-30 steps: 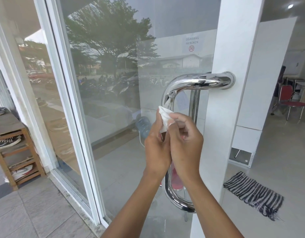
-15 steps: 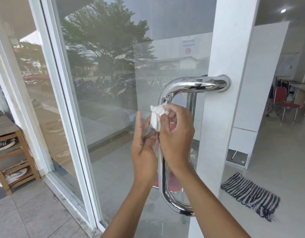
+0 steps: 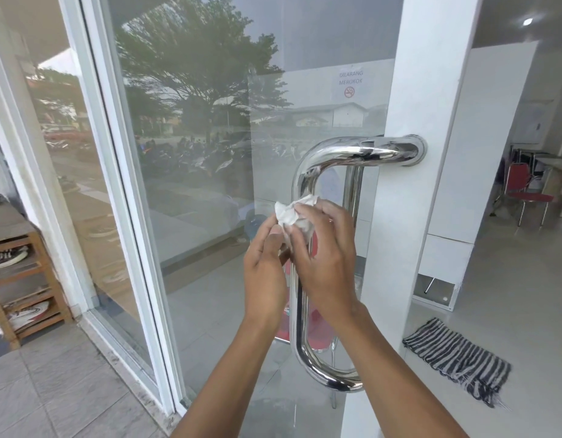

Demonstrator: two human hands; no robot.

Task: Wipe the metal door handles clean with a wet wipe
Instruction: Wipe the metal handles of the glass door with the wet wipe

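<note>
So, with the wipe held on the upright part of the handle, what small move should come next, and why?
Probably slide the wet wipe up toward the bend of the metal door handle. The right hand wraps the wipe round the upright bar, the left hand pinches it from the other side, and the bend and top bar just above lie uncovered.

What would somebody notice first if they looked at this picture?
Probably the big shiny door handle in the middle, with two hands bunching a white wet wipe against its upright bar. After that, the tree mirrored in the glass door, and the striped rag lying on the floor at lower right.
</note>
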